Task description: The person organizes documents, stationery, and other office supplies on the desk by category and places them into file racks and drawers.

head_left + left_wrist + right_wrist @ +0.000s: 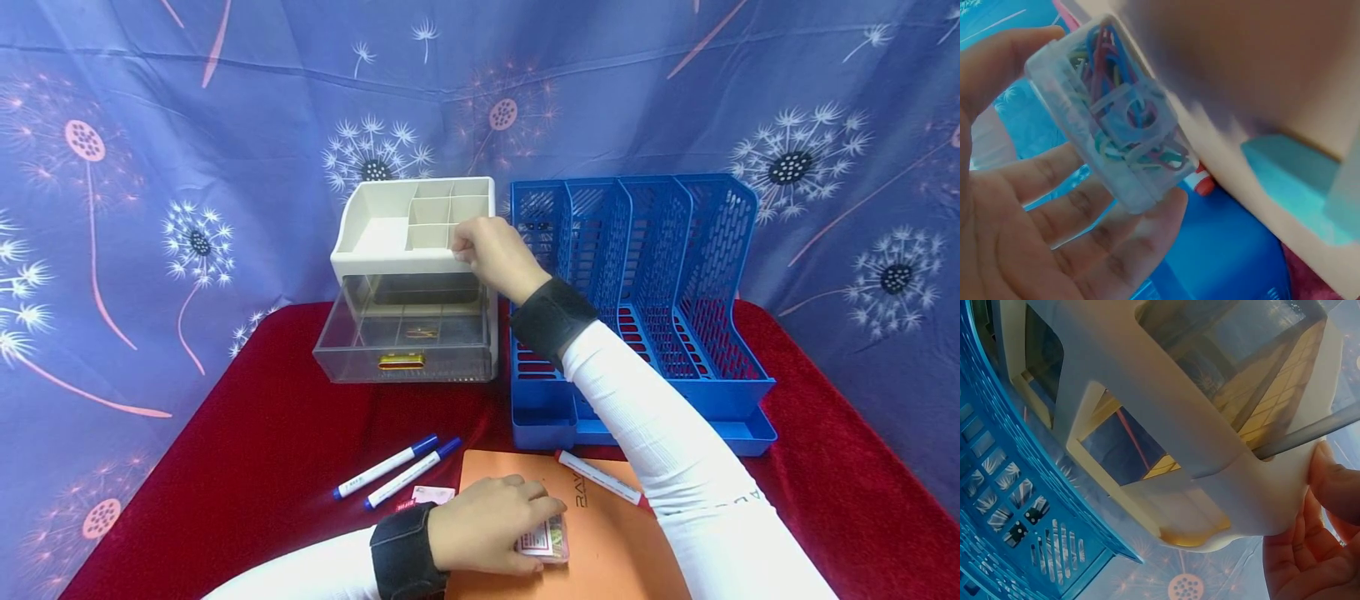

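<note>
My left hand (483, 523) holds a small clear plastic box of paper clips (551, 540) low over an orange folder. In the left wrist view the box (1129, 181) is between thumb and fingers, with colored paper clips (1110, 69) showing through it. My right hand (498, 254) grips the front right edge of a white desk organizer (382, 263), thumb and bent fingers about the edge in the right wrist view. Beneath that edge, the organizer's see-through drawer (352, 365) is pulled out, with a gold handle (401, 362) on its front.
A blue file rack (738, 396) stands right of the organizer. Two blue-capped markers (386, 467) and a small pink-and-white item (433, 494) lie left of the orange folder (600, 558). A red-capped marker (600, 477) lies on the folder. Red cloth (247, 467) covers the table.
</note>
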A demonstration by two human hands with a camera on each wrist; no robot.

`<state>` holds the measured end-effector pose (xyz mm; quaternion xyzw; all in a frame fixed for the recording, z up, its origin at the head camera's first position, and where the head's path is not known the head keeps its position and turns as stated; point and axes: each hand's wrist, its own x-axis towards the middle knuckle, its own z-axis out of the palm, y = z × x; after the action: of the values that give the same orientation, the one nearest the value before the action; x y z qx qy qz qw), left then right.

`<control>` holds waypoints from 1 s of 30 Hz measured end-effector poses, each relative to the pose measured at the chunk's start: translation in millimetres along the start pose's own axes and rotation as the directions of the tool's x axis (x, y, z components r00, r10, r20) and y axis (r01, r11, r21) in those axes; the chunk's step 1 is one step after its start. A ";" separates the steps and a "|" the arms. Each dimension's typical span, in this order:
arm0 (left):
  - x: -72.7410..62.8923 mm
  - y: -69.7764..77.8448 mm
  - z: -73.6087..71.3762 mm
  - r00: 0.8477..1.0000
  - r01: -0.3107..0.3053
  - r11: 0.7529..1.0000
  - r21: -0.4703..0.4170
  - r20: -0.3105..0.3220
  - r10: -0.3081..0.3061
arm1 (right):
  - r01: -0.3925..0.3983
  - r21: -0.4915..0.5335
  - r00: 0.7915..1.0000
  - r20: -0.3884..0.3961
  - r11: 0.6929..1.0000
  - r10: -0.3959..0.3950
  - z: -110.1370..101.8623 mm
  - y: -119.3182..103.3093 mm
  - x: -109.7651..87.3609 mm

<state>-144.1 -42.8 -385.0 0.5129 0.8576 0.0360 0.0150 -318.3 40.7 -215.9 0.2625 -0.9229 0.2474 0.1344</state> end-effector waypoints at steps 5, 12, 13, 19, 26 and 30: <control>-1.5 -1.1 -6.7 1.000 0.004 1.000 -0.004 -0.027 -0.004 | 0.007 0.000 1.000 -0.003 1.000 -0.007 0.0 0.6 0.1; -4.7 -2.8 -22.9 0.998 -0.010 1.000 -0.003 -0.063 0.010 | 0.014 0.005 1.000 -0.013 1.000 -0.014 1.5 1.6 -0.3; -5.6 -3.2 -25.2 0.997 -0.015 1.000 0.010 -0.079 0.015 | 0.015 0.006 1.000 -0.013 1.000 -0.015 1.7 1.6 -0.3; -11.3 -6.3 -38.2 0.987 -0.024 0.999 0.037 -0.159 0.029 | 0.006 0.011 1.000 -0.007 1.000 -0.006 2.3 2.3 0.1; -16.6 -9.8 -52.9 0.989 0.024 0.999 -0.021 -0.144 -0.027 | 0.012 0.010 1.000 -0.010 1.000 -0.012 3.5 2.1 0.4; -18.2 -12.3 -58.0 0.987 0.043 0.998 -0.042 -0.155 -0.049 | 0.018 0.006 1.000 -0.013 1.000 -0.018 3.9 2.6 0.3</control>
<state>-149.9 -67.3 -328.3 0.4882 0.8669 0.0922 -0.0414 -320.4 40.4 -220.1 0.2693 -0.9189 0.2508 0.1419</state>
